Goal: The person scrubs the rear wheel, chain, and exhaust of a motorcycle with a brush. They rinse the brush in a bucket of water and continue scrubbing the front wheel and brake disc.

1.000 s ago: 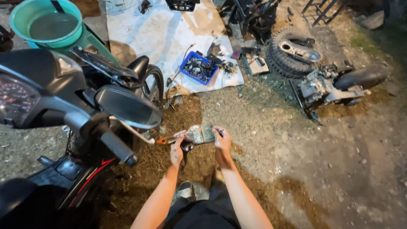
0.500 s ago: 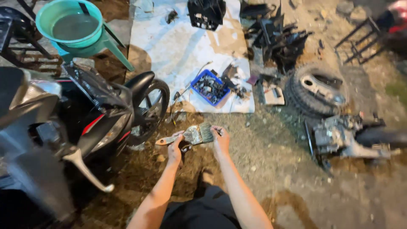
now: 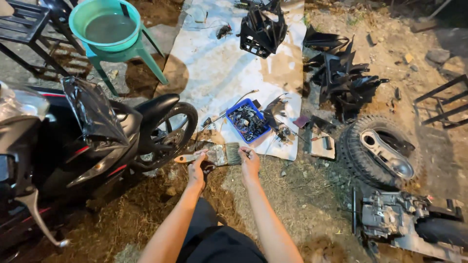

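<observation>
Currently, head view: left hand (image 3: 197, 168) gripped around the handle of a dirty paintbrush (image 3: 218, 155), right hand (image 3: 250, 163) pinching its bristle end with fingertips. Brush is held level, just below the blue tray (image 3: 247, 122) of small parts on the white sheet (image 3: 214, 63). Motorcycle front wheel (image 3: 171, 131) left of the tray; loose tyre (image 3: 378, 152) right of it.

arms: bare, no sleeves | wrists: no watch or bands | legs: dark trousers

Wide paintbrush (image 3: 222, 155) between left hand (image 3: 197, 168) and right hand (image 3: 250, 163) (bristles rightward), beside motorcycle (image 3: 97, 136).
</observation>
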